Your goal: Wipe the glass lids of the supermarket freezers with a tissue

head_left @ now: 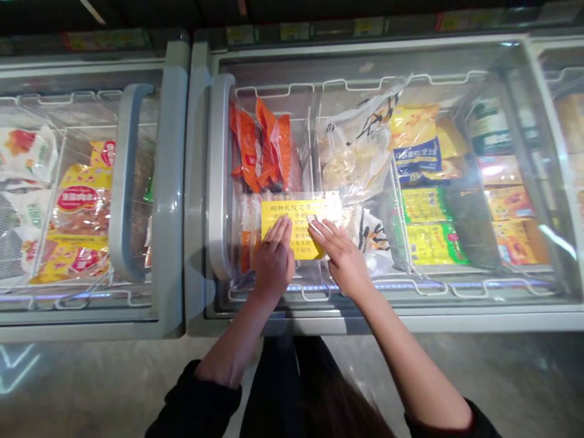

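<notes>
A yellow sign (296,208) with dark Chinese lettering lies on the clear sliding lid (292,67) of a chest freezer. Flat on the sign's left part rests my left hand (275,255), fingers stretched out and close together. My right hand (341,254) lies on its right side, fingers extended and slightly apart. Both hands cover some of the lettering. Beneath the lid, orange packets (267,146) show just beyond the sign, and a clear bag of pale food (349,161) is to their right.
A grey vertical handle (221,176) runs along the lid's left side. To the right, yellow bags (415,125) and yellow-green packs (426,243) fill wire baskets. Another freezer on the left has its own curved handle (123,182) and yellow-red bags (82,198). Grey floor (114,389) lies below.
</notes>
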A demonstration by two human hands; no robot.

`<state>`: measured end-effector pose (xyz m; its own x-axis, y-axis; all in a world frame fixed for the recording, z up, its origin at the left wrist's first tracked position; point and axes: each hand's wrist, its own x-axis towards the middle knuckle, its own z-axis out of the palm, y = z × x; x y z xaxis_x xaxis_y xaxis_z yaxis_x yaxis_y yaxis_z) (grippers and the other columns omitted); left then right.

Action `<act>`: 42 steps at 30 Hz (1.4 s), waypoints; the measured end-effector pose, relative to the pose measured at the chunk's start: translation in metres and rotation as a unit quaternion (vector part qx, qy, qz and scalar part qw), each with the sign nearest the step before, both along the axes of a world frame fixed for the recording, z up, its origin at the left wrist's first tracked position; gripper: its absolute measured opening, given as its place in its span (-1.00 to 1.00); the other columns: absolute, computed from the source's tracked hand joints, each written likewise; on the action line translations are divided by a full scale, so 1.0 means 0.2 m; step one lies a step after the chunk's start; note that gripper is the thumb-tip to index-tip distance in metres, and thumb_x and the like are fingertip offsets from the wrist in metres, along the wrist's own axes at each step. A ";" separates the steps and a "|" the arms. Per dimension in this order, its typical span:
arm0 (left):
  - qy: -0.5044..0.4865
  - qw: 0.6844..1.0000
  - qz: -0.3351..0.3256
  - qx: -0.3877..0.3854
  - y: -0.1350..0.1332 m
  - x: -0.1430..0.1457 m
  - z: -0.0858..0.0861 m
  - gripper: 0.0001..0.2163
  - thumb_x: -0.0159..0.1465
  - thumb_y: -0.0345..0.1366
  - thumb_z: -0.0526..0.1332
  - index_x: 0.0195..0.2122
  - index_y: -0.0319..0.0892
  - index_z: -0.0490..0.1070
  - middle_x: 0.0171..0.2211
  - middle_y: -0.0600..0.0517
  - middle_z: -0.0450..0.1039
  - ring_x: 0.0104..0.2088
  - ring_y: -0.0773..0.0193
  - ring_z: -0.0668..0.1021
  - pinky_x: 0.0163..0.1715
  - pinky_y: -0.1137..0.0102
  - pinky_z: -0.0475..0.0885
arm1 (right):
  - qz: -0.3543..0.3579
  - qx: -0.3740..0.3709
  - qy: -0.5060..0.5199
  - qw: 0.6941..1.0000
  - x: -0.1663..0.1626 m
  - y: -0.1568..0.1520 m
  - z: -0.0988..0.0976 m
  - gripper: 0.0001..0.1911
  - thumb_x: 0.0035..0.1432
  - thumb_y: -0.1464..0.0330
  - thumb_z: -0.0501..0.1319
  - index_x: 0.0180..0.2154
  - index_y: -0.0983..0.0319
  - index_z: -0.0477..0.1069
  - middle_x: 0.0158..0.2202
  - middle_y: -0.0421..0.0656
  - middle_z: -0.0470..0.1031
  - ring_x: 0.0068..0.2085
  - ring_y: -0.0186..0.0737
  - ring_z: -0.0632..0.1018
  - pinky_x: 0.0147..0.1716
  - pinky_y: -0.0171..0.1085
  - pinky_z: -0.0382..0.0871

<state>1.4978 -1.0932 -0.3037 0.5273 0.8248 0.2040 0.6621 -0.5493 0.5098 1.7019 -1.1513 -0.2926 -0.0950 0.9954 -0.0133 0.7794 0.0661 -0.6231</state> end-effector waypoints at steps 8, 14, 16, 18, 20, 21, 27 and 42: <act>0.051 0.996 0.059 -0.045 0.39 0.11 0.04 -0.33 0.43 -0.55 -0.01 0.58 -0.27 0.07 0.54 -0.22 0.17 0.56 -0.03 0.21 0.57 -0.01 0.19 | -0.018 0.012 0.009 1.000 -0.12 0.41 -0.02 0.02 0.01 0.72 0.06 0.48 0.05 0.29 0.50 -0.18 0.32 0.55 -0.03 0.25 0.54 0.29 0.11; 0.052 0.997 0.059 -0.014 0.52 0.10 -0.05 -0.25 0.40 -0.58 0.00 0.61 -0.10 -0.04 0.52 -0.14 0.25 0.54 -0.01 0.24 0.53 -0.08 0.27 | 0.019 -0.017 0.006 1.000 -0.05 0.21 0.03 0.08 -0.03 0.74 0.04 0.51 0.06 0.24 0.53 -0.19 0.27 0.56 -0.03 0.21 0.53 0.27 0.16; 0.052 0.997 0.052 0.004 0.49 0.10 -0.04 -0.24 0.40 -0.59 0.00 0.62 -0.11 -0.08 0.52 -0.17 0.24 0.54 -0.02 0.25 0.52 -0.09 0.28 | -0.016 -0.016 -0.007 1.000 -0.01 0.26 0.02 0.10 -0.04 0.74 0.02 0.51 0.03 0.23 0.53 -0.21 0.27 0.56 -0.02 0.21 0.54 0.30 0.13; 0.055 0.997 0.050 0.011 0.48 0.10 -0.03 -0.25 0.41 -0.58 0.01 0.62 -0.13 -0.08 0.51 -0.20 0.25 0.54 -0.04 0.26 0.51 -0.10 0.30 | -0.043 -0.011 -0.012 0.999 0.00 0.37 0.01 0.09 -0.04 0.73 0.02 0.50 0.04 0.24 0.52 -0.22 0.29 0.56 -0.02 0.21 0.54 0.32 0.11; 0.066 0.997 0.050 0.003 0.47 0.11 -0.01 -0.28 0.42 -0.57 0.01 0.61 -0.18 -0.04 0.50 -0.20 0.26 0.54 -0.04 0.26 0.51 -0.08 0.31 | -0.050 -0.009 -0.007 0.999 -0.03 0.47 0.00 0.06 -0.03 0.72 0.02 0.50 0.07 0.26 0.52 -0.21 0.28 0.57 -0.01 0.21 0.54 0.32 0.09; 0.074 0.996 0.049 -0.005 0.48 0.11 0.00 -0.29 0.42 -0.57 0.00 0.60 -0.20 -0.01 0.50 -0.20 0.26 0.54 -0.03 0.26 0.51 -0.06 0.30 | -0.048 -0.009 -0.003 0.999 -0.05 0.50 0.00 0.06 -0.03 0.72 0.03 0.50 0.08 0.26 0.53 -0.20 0.27 0.57 -0.01 0.20 0.55 0.32 0.09; 0.087 0.994 0.057 -0.034 0.50 0.11 0.02 -0.34 0.43 -0.58 -0.03 0.57 -0.26 0.09 0.49 -0.23 0.28 0.53 -0.03 0.28 0.52 -0.06 0.29 | -0.004 -0.019 0.016 1.000 0.00 0.33 0.02 0.07 -0.02 0.73 0.02 0.49 0.03 0.27 0.51 -0.22 0.31 0.56 -0.06 0.23 0.53 0.27 0.15; 0.042 0.998 0.046 -0.026 0.52 0.09 0.03 -0.43 0.45 -0.55 0.03 0.49 -0.30 0.26 0.44 -0.25 0.36 0.47 -0.04 0.39 0.47 0.01 0.37 | 0.001 -0.028 0.004 1.000 0.03 0.41 0.06 0.03 -0.04 0.73 0.00 0.46 0.11 0.33 0.49 -0.18 0.34 0.54 -0.06 0.27 0.52 0.24 0.18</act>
